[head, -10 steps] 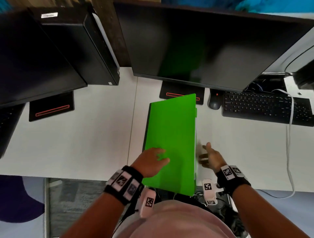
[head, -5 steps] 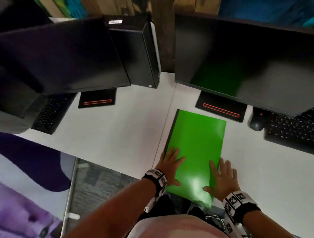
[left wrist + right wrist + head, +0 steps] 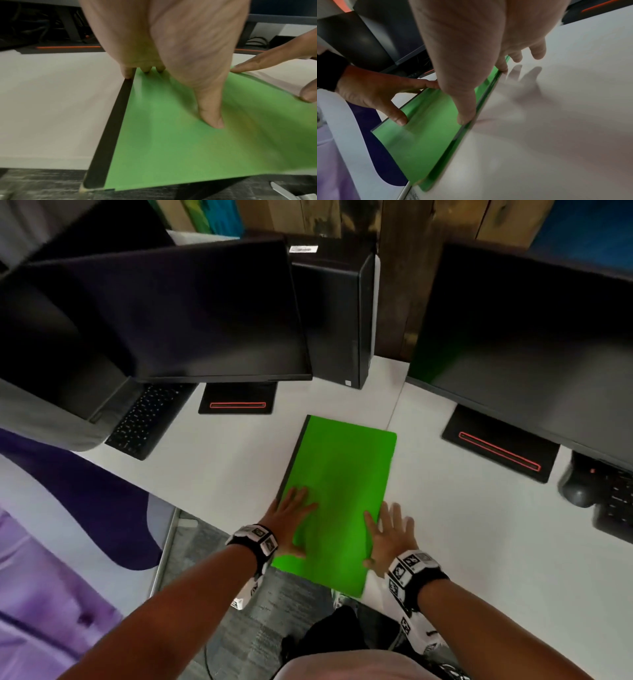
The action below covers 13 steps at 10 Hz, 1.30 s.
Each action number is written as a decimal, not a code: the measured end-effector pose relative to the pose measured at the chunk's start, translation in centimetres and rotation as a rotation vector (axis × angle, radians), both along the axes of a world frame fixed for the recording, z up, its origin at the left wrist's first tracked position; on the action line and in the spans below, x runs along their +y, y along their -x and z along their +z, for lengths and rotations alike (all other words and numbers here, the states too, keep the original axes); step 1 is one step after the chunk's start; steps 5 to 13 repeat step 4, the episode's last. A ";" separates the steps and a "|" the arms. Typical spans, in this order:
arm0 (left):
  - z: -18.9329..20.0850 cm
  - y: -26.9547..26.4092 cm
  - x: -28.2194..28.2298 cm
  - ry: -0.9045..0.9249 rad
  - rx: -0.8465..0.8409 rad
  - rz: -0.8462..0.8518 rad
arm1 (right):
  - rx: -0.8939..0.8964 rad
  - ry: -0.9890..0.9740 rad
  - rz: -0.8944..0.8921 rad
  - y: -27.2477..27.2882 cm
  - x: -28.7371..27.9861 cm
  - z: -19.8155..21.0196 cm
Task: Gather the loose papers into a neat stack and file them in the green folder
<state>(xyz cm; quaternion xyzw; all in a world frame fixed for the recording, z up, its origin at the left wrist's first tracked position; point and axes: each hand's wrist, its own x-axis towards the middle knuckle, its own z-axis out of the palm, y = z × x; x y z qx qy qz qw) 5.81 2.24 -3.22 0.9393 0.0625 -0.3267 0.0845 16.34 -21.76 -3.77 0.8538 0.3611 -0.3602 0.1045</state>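
Hands flat on a closed cover: the green folder [image 3: 337, 501], whose cover stood raised a second ago with the right hand [image 3: 388, 537] at its open edge, now lies shut on the white surface [image 3: 479, 542], its near end jutting past the surface's front edge. The left hand [image 3: 291, 520] rests spread along the dark spine side, fingers [image 3: 211, 119] straight and released on the cover, gripping nothing. The right hand lies at the opposite long edge, thumb on the green and the other fingers [image 3: 537, 52] relaxed on the surface just beyond it (also grasping nothing). No loose papers show anywhere around the fingers; whether they sit inside cannot be seen, only a pale edge at the near corner. By this reading the filing is all but finished, with only squaring or pressing down left. Beyond the fingertips stand dark monitors [image 3: 178, 313] and a keyboard [image 3: 144, 419].
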 end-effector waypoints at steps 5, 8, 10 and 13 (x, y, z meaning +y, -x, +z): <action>-0.9 -0.3 8.6 0.000 0.009 0.039 | 0.175 -0.059 -0.049 -1.0 6.0 1.2; -0.9 -0.3 8.6 0.000 0.009 0.039 | 0.175 -0.059 -0.049 -1.0 6.0 1.2; -0.9 -0.3 8.6 0.000 0.009 0.039 | 0.175 -0.059 -0.049 -1.0 6.0 1.2; -0.9 -0.3 8.6 0.000 0.009 0.039 | 0.175 -0.059 -0.049 -1.0 6.0 1.2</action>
